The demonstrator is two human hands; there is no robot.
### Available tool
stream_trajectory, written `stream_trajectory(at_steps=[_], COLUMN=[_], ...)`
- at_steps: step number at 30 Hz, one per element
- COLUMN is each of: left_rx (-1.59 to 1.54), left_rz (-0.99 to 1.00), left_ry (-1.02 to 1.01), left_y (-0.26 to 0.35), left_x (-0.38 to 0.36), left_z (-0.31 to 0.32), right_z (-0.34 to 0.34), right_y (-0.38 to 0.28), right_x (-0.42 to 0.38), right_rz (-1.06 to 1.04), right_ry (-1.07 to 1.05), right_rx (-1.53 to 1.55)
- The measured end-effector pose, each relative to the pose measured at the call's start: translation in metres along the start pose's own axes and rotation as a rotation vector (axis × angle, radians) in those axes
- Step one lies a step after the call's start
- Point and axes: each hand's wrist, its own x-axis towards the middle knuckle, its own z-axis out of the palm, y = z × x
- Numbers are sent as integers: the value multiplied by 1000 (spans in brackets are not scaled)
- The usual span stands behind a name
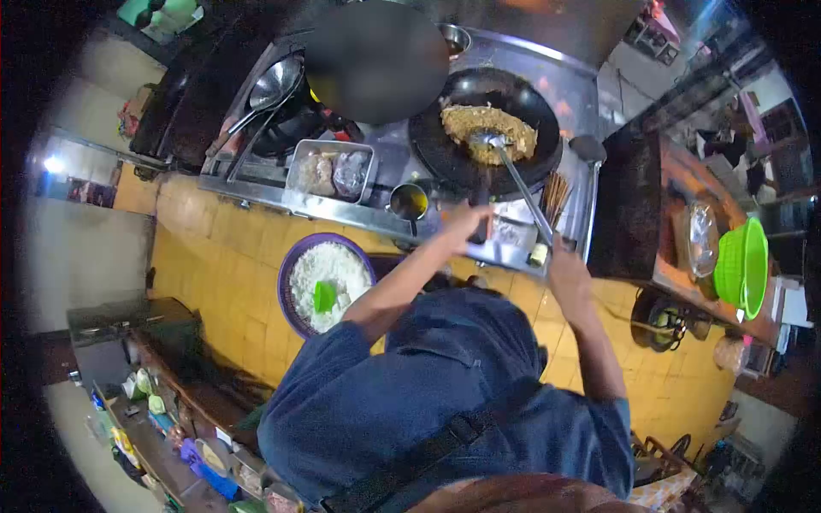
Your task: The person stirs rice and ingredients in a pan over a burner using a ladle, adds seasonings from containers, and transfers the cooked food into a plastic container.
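A large black wok [428, 150] sits on the metal stove top, with brown fried rice [505, 124] heaped in it. My right hand [566, 269] is closed round the handle of a long metal spatula [520, 182], whose head is partly sunk in the rice. My left hand [466, 224] is closed at the wok's dark handle, its fingers partly hidden. Just left of that hand is a small pot [409, 202] of yellow liquid. A bundle of thin brown sticks [556, 195] lies between the wok and the spatula's handle.
A purple basket [284, 295] of white rice, with a green cup [324, 297] in it, stands to my left. Bagged food fills a metal tray [295, 186]. Another metal pan [275, 83] is at the far left. A green basket [742, 267] is on the right-hand table.
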Motion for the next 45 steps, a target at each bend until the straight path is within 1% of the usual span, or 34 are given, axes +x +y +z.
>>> stream_trajectory(at_steps=[1,2,3,4,5,7,8,9,11,13,15,16,18,19,20,21,22,23,25,27,28,29,30,31,33,34,37,39,40,41,42,43,44,45], left_rx=[-63,-7,-7,-41,-70,153,170,218,221,65,73,85,151,218,173,174,170,166,124,84,125,147,60,-26,33,84,22,-8,-90,-170,-89,-89,-14,67], left_rz=[-95,-113,-164,-178,-192,-151,-1,187,196,116,121,131,171,207,112,103,119,134,98,104,122,118,102,82,73,79,45,26,-83,-190,-306,-307,-130,40], left_ry=[101,-63,-93,-91,-88,-79,-90,-52,-65,-31,-18,4,5,9,-23,-30,-4,12,26,-51,-28,-86,-125,-160,-126,-82,-118,-164,-212,-260,-174,-169,-68,35], left_y=[10,-9,-12,-17,-20,-21,-31,-56,-34,-25,-33,-39,-48,-45,-44,-42,-38,-36,-42,-35,-34,-42,-40,-38,-36,-34,-41,-41,-36,-30,-25,-23,-24,-21], left_x=[-35,-47,-67,-72,-68,-24,8,51,58,70,82,88,101,102,102,97,94,91,96,86,88,103,99,94,90,92,105,112,109,108,110,102,94,78], left_z=[26,20,24,22,19,-5,-20,-40,-38,-34,-38,-41,-50,-51,-52,-52,-51,-48,-50,-48,-50,-58,-59,-60,-59,-60,-64,-64,-62,-61,-60,-54,-42,-28], right_z=[0,-14,-30,-50,-66,-80,-81,-75,-50,-10,70,60,35,20,5,-2,-2,31,135,163,109,36,20,-10,-34,-37,-37,-17,3,19,33,27,7,-37], right_y=[5,4,8,14,16,11,7,0,-17,-29,-13,-16,-23,-21,-16,-15,-23,-19,2,-18,-36,-55,-39,-36,-40,-41,-41,-62,-76,-70,-64,-67,-48,-41], right_x=[15,18,8,-2,-7,-19,-23,-20,6,46,93,101,111,109,102,94,87,89,97,108,100,89,87,74,42,29,16,32,46,56,64,66,60,47], right_rz=[42,55,51,-46,-144,-116,-83,-82,22,113,73,72,143,149,116,88,209,227,95,111,202,291,212,83,-69,-56,-30,172,244,243,107,-31,-33,-6], right_ry=[37,25,19,123,228,278,329,319,318,201,274,274,92,93,116,141,136,139,542,146,-46,-240,-230,-90,160,167,104,19,41,40,113,185,72,-77], right_rx=[-42,-58,-66,48,165,262,359,361,318,197,110,101,128,126,171,219,185,181,267,744,799,854,723,639,450,452,329,279,227,227,327,428,430,444])
